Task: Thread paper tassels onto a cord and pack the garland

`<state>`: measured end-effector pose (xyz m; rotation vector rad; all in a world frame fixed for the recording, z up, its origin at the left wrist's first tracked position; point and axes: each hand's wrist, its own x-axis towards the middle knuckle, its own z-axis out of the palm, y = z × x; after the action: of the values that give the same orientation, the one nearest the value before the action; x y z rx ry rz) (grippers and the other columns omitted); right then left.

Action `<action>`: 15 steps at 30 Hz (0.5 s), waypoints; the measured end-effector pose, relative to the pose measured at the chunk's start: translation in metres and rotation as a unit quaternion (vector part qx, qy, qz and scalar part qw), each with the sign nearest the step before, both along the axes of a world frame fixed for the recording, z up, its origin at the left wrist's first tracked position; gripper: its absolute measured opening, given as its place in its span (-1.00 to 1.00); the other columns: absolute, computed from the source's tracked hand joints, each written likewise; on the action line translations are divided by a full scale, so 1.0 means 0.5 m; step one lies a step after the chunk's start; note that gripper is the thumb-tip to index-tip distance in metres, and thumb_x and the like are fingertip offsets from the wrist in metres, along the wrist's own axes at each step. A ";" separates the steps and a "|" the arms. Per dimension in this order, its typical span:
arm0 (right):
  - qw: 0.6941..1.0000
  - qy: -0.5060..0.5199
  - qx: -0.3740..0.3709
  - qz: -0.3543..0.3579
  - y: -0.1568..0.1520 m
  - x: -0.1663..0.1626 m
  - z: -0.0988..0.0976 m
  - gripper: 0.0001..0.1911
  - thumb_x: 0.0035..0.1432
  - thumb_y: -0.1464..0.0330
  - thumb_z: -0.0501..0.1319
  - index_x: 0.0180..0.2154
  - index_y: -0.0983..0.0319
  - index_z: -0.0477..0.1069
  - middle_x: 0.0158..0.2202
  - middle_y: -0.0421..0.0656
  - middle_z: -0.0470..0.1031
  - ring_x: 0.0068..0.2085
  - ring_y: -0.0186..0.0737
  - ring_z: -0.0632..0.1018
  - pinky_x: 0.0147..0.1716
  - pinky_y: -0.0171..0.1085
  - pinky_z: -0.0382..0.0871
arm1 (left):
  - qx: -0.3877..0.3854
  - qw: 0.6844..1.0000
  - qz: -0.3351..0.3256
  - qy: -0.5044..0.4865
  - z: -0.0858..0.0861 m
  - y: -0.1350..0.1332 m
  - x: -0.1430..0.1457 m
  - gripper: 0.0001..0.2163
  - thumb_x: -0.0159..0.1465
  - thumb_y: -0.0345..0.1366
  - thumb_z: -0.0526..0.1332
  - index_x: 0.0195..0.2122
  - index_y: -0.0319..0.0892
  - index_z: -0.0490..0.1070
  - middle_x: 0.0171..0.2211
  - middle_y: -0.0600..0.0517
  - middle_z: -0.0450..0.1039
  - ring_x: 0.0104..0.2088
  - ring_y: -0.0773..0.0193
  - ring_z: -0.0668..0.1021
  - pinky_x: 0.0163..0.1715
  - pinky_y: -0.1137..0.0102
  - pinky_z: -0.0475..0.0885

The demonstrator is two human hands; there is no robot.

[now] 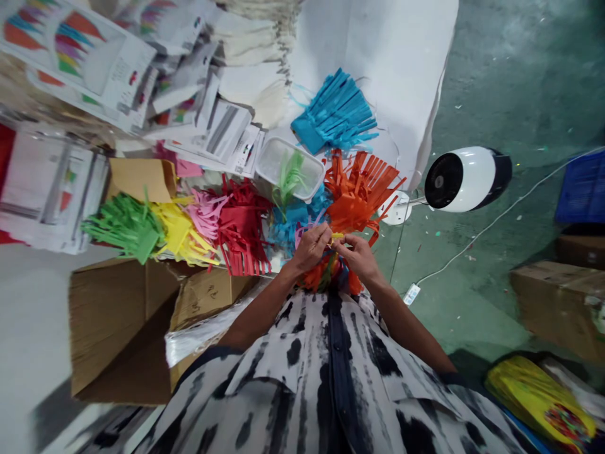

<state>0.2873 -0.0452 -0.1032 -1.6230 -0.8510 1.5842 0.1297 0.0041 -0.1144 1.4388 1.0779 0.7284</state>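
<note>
My left hand [311, 248] and my right hand [360, 257] meet close in front of my body, fingertips pinched on a small yellow paper piece [336, 236] between them. Multicoloured paper strips [326, 271] hang below the hands, partly hidden by them. Just beyond lies an orange fringed paper bundle [357, 195], with a blue fringed bundle [333, 113] farther back. A clear plastic tub [265, 165] holds a light green tassel [292, 173]. Left of it, red [243, 217], pink [205, 211], yellow [182, 233] and green fringed bundles [125, 227] lie in a row.
Printed card packages [94, 69] are piled at the left, near a brown paper piece [142, 178]. An open cardboard box [113, 328] stands below. On the right are a black-and-white fan-like device [472, 180], a cable with a power strip [412, 294] and a yellow bag [534, 400].
</note>
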 end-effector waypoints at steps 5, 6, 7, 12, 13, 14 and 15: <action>1.000 0.008 -0.004 -0.010 0.001 0.000 0.006 -0.53 0.01 -0.05 0.41 -0.46 0.21 0.41 -0.51 -0.27 0.35 -0.49 -0.37 0.30 -0.49 -0.33 0.15 | 0.026 1.000 0.007 0.003 -0.004 -0.001 -0.001 -0.59 0.43 0.05 0.15 -0.47 -0.09 0.37 -0.47 0.02 0.32 -0.41 0.20 0.39 -0.28 0.27 0.30; 1.000 0.008 -0.004 -0.011 0.001 0.001 0.008 -0.53 0.01 -0.05 0.42 -0.45 0.21 0.41 -0.52 -0.28 0.34 -0.49 -0.37 0.29 -0.49 -0.33 0.14 | 0.030 1.000 0.002 0.000 -0.004 -0.002 -0.003 -0.62 0.43 0.02 0.15 -0.45 -0.09 0.37 -0.44 0.01 0.35 -0.39 0.20 0.40 -0.27 0.27 0.30; 1.000 0.005 -0.004 -0.011 0.001 0.001 0.010 -0.53 0.01 -0.05 0.42 -0.45 0.21 0.41 -0.52 -0.29 0.34 -0.50 -0.37 0.29 -0.50 -0.33 0.14 | 0.033 0.999 -0.002 -0.003 -0.004 -0.003 -0.004 -0.65 0.43 -0.01 0.16 -0.43 -0.10 0.38 -0.41 0.01 0.37 -0.37 0.20 0.41 -0.26 0.28 0.31; 1.000 -0.008 0.006 0.000 -0.001 0.002 0.014 -0.54 0.02 -0.05 0.43 -0.43 0.20 0.44 -0.51 -0.26 0.39 -0.49 -0.34 0.33 -0.51 -0.33 0.17 | 0.030 0.999 -0.002 -0.020 -0.001 -0.009 -0.009 -0.72 0.41 -0.08 0.18 -0.40 -0.12 0.36 -0.25 -0.02 0.44 -0.20 0.18 0.50 -0.13 0.28 0.40; 1.000 -0.010 0.009 0.000 -0.002 0.002 0.014 -0.55 0.03 -0.04 0.43 -0.42 0.20 0.46 -0.50 -0.25 0.40 -0.48 -0.33 0.35 -0.51 -0.32 0.18 | 0.022 0.999 0.000 -0.028 0.001 -0.010 -0.009 -0.73 0.40 -0.08 0.19 -0.38 -0.12 0.37 -0.23 -0.02 0.45 -0.19 0.19 0.51 -0.12 0.29 0.41; 1.000 -0.015 0.013 0.000 -0.003 0.002 0.014 -0.57 0.05 -0.03 0.42 -0.41 0.20 0.47 -0.49 -0.24 0.41 -0.47 -0.32 0.36 -0.51 -0.32 0.19 | 0.010 0.999 0.002 -0.036 0.003 -0.010 -0.010 -0.75 0.40 -0.09 0.20 -0.36 -0.12 0.39 -0.22 -0.02 0.45 -0.19 0.20 0.52 -0.14 0.30 0.43; 1.000 -0.023 0.018 0.001 -0.005 0.002 0.013 -0.59 0.07 -0.02 0.41 -0.39 0.20 0.49 -0.48 -0.22 0.43 -0.46 -0.29 0.38 -0.51 -0.32 0.20 | -0.002 0.999 0.003 -0.043 0.004 -0.011 -0.010 -0.77 0.39 -0.10 0.21 -0.32 -0.12 0.41 -0.21 -0.01 0.45 -0.21 0.22 0.52 -0.18 0.33 0.43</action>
<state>0.2884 -0.0475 -0.0967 -1.6391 -0.8999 1.5287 0.1246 -0.0015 -0.1122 1.3893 1.0164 0.7852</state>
